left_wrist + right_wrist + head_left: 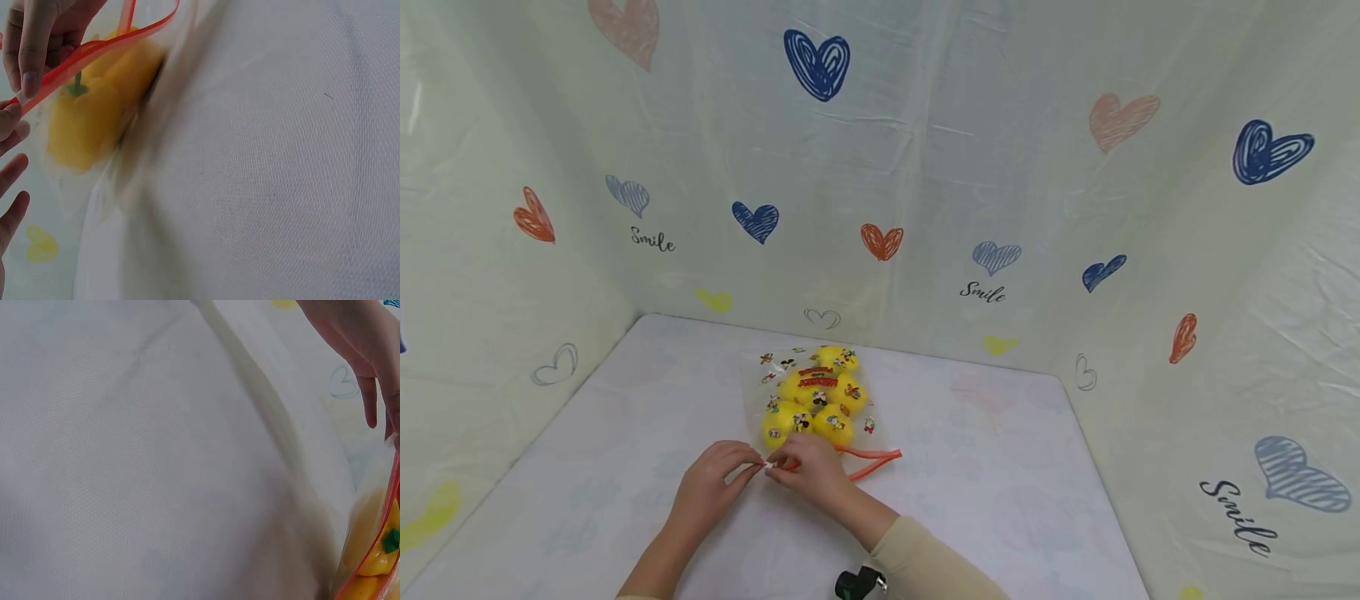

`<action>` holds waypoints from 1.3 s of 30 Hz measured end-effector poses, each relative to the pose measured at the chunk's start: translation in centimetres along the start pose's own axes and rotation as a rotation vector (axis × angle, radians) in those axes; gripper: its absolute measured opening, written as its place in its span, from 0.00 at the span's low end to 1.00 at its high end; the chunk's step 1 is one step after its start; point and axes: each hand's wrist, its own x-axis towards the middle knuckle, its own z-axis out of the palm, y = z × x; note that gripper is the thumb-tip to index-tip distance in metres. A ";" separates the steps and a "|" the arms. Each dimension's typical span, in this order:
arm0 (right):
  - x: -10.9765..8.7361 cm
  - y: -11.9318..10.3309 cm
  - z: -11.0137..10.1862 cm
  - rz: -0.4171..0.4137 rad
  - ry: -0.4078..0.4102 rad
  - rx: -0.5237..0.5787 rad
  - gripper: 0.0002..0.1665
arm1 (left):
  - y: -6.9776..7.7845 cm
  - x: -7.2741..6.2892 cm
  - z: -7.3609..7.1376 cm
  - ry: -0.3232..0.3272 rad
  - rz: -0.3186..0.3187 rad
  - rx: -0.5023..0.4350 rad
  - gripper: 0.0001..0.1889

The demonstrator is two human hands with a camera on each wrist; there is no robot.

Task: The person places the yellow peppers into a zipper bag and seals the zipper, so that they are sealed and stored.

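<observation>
A clear zip bag (751, 392) with cartoon figures printed on it lies on the table, holding several yellow bell peppers (84, 125) with green stems. Its red zip edge (69, 62) runs along the side nearest the person. At the left end of that edge, my left hand (713, 479) pinches the corner between thumb and fingers. Right beside it my right hand (816, 471) pinches the red strip, fingertips almost meeting those of the left. To the right of the right hand, the strip spreads into two loose red bands (876, 462), so the mouth gapes there.
The white table (985, 492) stretches to both sides of the bag. Behind and beside it hangs a pale curtain (925, 167) printed with hearts and "Smile". A small black object (857, 583) is at the front edge, next to the right sleeve (932, 562).
</observation>
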 end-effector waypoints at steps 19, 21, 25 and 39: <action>-0.2 0.6 1.0 0.088 0.081 0.347 0.03 | 0.2 0.4 0.3 0.006 -0.011 -0.062 0.18; -0.1 0.7 1.2 0.080 0.098 0.377 0.03 | 0.3 0.5 0.4 0.003 -0.009 -0.056 0.18; -0.1 0.8 1.5 0.062 0.133 0.416 0.03 | 0.3 0.5 0.4 0.004 -0.005 -0.045 0.18; -1.0 2.0 0.9 0.064 0.160 0.256 0.06 | 0.3 0.8 0.1 0.032 0.001 -0.064 0.20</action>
